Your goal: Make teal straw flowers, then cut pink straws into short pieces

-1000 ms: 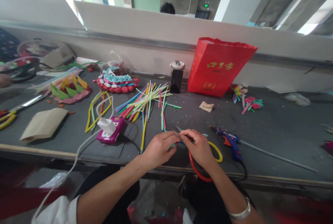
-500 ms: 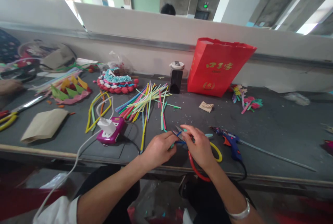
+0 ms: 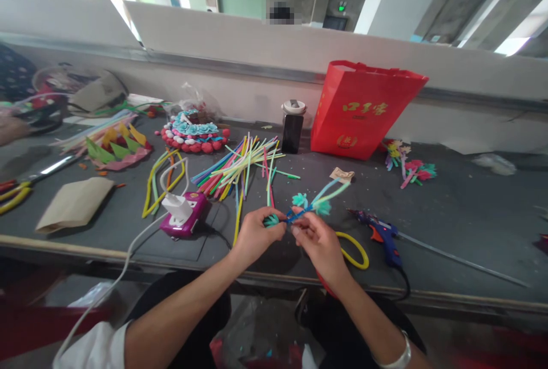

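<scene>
Reference: dial centred on the hands, 12 o'clock pointing away from the person.

1. Table: a dark grey top spanned the whole view. The person sat at its 6 o'clock edge.
2. Bag: red, upright, at 1 o'clock against the back wall.
3. Straws: a loose, many-coloured fan lay flat at 11 o'clock, near the hands.
4. Paper: a folded brown sheet lay flat at 9 o'clock, well apart.
5. Left hand: the thumb and forefinger were clenched on a teal fringed end of the sprig.
6. Right hand: the fingertips pinched the sprig's blue stem, just beside the left fingertips.
7. Socket: a purple block with a white plug seated in it lay at 9 o'clock, near the left hand.
8. Glue gun: blue and orange, it lay on the table at 3 o'clock.
9. Bottle: dark, white-capped and upright at 12 o'clock, just beside the bag.
10. Scissors: a yellow loop showed at 3 o'clock, just beside the right hand. Contact with that hand could not be determined.
11. Sprig: held by both hands above the table. Its thin stems rose toward 1 o'clock and carried teal tufts.
</scene>
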`<state>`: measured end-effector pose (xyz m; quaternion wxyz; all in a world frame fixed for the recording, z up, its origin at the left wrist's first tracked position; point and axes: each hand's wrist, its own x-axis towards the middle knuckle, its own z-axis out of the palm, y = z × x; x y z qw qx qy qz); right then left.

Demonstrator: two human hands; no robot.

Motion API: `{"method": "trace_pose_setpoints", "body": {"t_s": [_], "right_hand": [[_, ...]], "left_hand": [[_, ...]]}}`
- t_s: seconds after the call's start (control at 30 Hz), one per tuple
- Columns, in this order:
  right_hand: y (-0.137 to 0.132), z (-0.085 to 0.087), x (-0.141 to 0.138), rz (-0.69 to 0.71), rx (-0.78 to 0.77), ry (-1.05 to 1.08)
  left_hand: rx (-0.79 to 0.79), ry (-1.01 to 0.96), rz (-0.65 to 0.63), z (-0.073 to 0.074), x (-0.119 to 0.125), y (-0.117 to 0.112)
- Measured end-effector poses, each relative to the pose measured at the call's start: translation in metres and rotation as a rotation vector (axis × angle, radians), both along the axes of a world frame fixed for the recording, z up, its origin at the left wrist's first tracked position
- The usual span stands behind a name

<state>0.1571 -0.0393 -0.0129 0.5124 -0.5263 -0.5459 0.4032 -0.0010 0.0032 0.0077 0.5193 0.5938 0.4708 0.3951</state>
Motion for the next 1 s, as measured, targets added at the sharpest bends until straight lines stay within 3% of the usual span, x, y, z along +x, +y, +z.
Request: {"method": "trace_pose_setpoints", "body": {"t_s": [0.13,0.23,0.47,0.8,1.0], "right_hand": [[0.002,-0.001,0.002,0.005,0.054,-0.183],[0.003,-0.004,0.003,-0.004,0.075,-0.25],[0.001,-0.007,0.004,-0.023,0.095,-0.364],[-0.008,0.011,0.0,0.007,0.132,-0.414],[-0.009,0.011,0.001,-0.015,0.15,-0.452]], "left_hand": [[-0.185,-0.231,-0.095,0.001,0.001,-0.002],[-0.195,-0.251,-0.14,0.001,0.001,-0.003],[0.312,0.203,-0.057,-0.004,-0.002,-0.002],[0.6,0.325,-0.136,-0.008,-0.003,0.001],[0.707,0.386,-0.181,-0.01,0.0,-0.002]]}}
